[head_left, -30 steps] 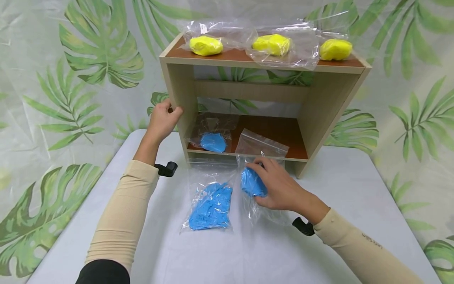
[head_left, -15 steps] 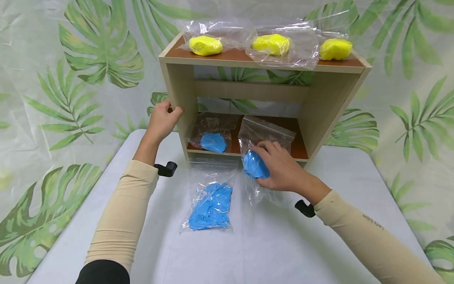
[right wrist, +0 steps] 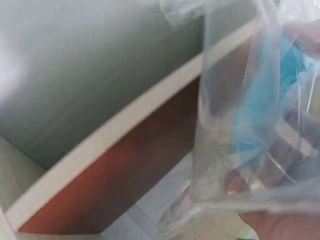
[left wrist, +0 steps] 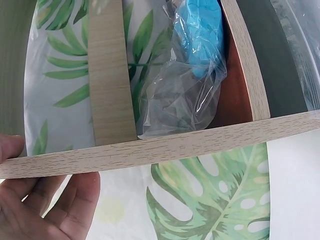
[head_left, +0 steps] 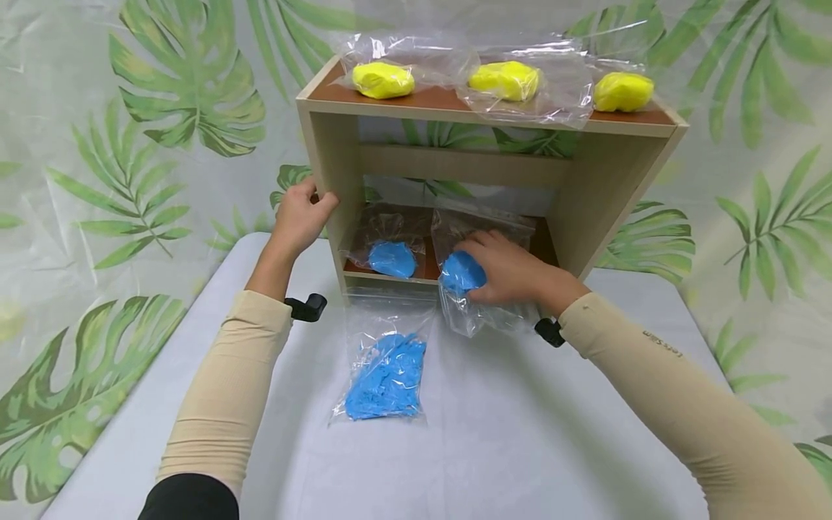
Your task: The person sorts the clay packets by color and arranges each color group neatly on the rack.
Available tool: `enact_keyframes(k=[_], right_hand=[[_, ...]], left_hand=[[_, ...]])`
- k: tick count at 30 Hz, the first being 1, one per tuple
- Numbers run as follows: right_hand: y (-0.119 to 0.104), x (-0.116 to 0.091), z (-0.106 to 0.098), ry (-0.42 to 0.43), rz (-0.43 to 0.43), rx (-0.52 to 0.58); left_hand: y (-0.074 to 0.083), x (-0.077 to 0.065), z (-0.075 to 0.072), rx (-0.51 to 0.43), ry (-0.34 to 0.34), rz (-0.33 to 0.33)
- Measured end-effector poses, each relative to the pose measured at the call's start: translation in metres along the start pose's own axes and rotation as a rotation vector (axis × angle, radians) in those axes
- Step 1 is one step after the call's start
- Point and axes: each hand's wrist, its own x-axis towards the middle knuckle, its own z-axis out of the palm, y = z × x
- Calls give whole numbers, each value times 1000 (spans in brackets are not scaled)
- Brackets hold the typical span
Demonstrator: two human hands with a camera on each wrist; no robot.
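My left hand [head_left: 302, 220] grips the front edge of the left side panel [head_left: 334, 202] of a small wooden shelf unit. In the left wrist view the thumb lies on one face of that panel and the fingers [left wrist: 82, 200] on the other. My right hand [head_left: 510, 271] holds a clear zip bag with a lump of blue clay [head_left: 461, 273], fingers and thumb round the lump. The bag is at the front of the lower shelf [head_left: 429, 271], its upper part over the board and its loose end hanging below the front edge. The right wrist view is blurred.
Another bag of blue clay [head_left: 392, 258] lies at the lower shelf's left. A flatter bag of blue clay [head_left: 386, 379] lies on the white table [head_left: 364, 477] in front. Bagged yellow lumps [head_left: 503, 81] sit on the top board [head_left: 442, 103]. A leaf-print sheet [head_left: 162, 180] hangs behind.
My right hand has carried the bagged blue clay up and forward, from before the shelf unit to the lower shelf's front edge. The left hand has stayed on the side panel.
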Motion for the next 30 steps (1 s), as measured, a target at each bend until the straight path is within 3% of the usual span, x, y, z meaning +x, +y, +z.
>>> enact_keyframes(k=[7, 14, 19, 30], right_hand=[[10, 28, -2, -34, 53, 62], [17, 46, 11, -77, 108, 102], [20, 51, 19, -100, 134, 130], [19, 59, 30, -43, 114, 228]], left_hand=[[-1, 1, -1, 10, 2, -1], [-2, 2, -1, 30, 6, 5], [1, 2, 1, 17, -1, 11], [-2, 2, 1, -43, -12, 5]])
